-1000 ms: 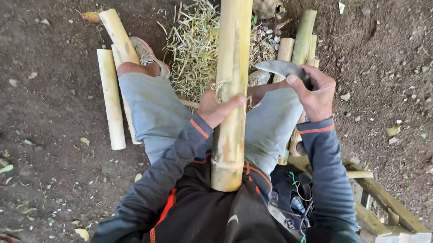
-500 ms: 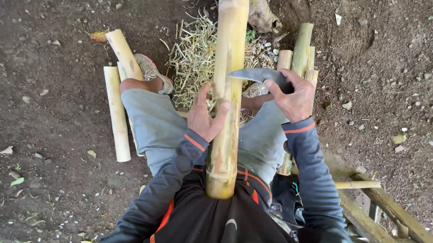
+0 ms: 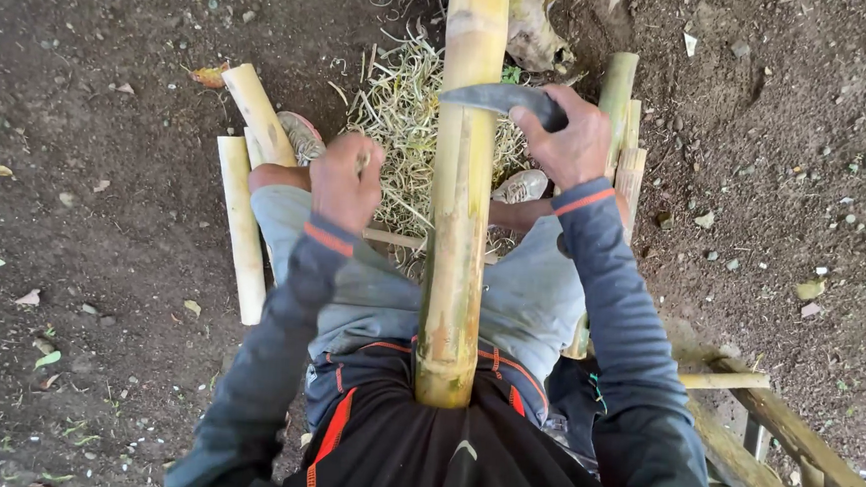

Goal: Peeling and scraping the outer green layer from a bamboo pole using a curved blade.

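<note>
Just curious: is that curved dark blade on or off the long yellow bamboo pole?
On: the curved dark blade lies across the long yellow bamboo pole.

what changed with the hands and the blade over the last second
The left hand let go of the bamboo pole and now sits closed beside it, off to the left. The right hand swung the curved blade from the pole's right side across its front. The pole stays braced against the body, and the cut bamboo pieces lie as before.

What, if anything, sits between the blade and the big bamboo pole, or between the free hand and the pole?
Nothing visible. The curved blade, held in the right hand, already lies across the bamboo pole. The left hand hangs just beside the pole, only open air between them.
</note>
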